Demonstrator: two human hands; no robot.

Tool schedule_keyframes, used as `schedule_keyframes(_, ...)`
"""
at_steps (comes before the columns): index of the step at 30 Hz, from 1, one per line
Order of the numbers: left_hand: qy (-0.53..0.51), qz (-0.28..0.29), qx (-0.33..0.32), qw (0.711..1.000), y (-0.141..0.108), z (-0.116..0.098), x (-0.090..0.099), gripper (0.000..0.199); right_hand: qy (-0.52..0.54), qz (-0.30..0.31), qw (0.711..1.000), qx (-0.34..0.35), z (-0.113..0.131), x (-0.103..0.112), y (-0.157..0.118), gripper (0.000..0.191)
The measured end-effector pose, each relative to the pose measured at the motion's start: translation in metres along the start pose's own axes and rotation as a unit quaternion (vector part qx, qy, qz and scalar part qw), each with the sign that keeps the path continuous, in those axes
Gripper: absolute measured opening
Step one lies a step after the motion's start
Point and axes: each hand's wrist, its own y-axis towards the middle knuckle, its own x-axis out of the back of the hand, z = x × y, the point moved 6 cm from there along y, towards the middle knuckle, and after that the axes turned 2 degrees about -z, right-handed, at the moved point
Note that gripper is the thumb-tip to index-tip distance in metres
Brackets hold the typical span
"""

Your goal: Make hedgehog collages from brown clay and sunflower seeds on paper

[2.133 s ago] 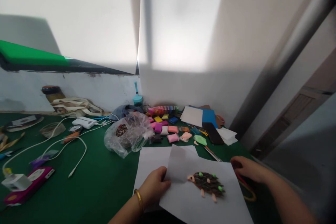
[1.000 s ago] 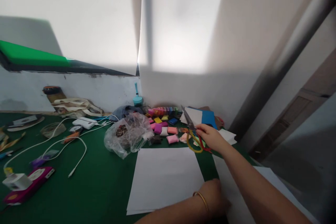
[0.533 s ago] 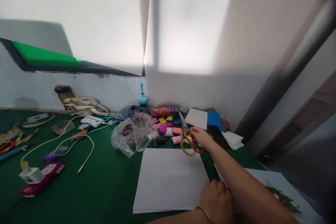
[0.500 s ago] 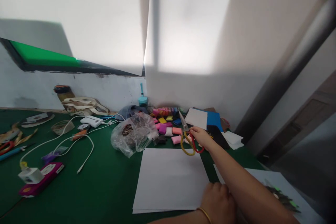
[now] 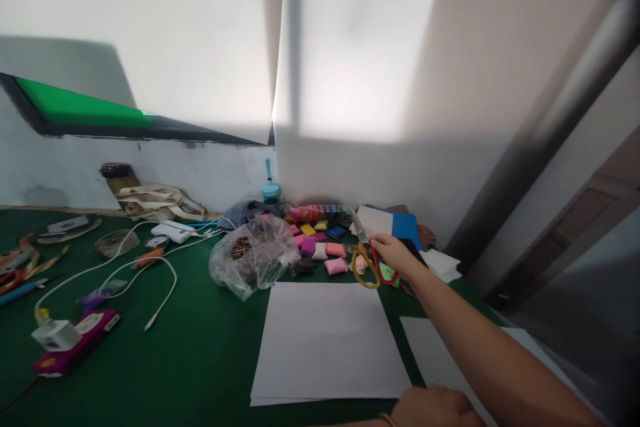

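Observation:
My right hand [image 5: 391, 250] pinches scissors [image 5: 367, 267] with one yellow and one red handle loop, held above the far side of the table with the blades pointing up and away. Below them lie small coloured packets [image 5: 335, 266]. My left hand [image 5: 435, 407] rests low at the bottom edge, by the near right corner of a stack of white paper [image 5: 330, 343]; its fingers look curled, and whatever they may hold is hidden. Another white sheet [image 5: 440, 347] lies to the right, partly under my right forearm.
A clear plastic bag [image 5: 253, 257] sits behind the paper. White cables [image 5: 173, 280], a magenta box [image 5: 77, 343] with a white adapter [image 5: 57, 335], and a blue cutter [image 5: 23, 292] lie left. White and blue boards [image 5: 406, 227] lean at the back right.
My right hand has moved slightly right with the scissors. My left hand has shifted right and down, away from the right forearm, and more of the right-hand sheet shows.

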Motion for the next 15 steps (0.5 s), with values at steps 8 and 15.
schedule_keyframes(8,0.07,-0.143,-0.08,0.984,-0.038,0.017,0.069,0.02,-0.06,0.022,0.998,0.005,0.016,0.026,0.008,0.022)
schedule_keyframes(15,0.027,-0.246,0.086,0.965,-0.148,0.067,0.132,0.004,-0.1,0.009,0.994,-0.038,-0.009,0.047,0.002,0.022)
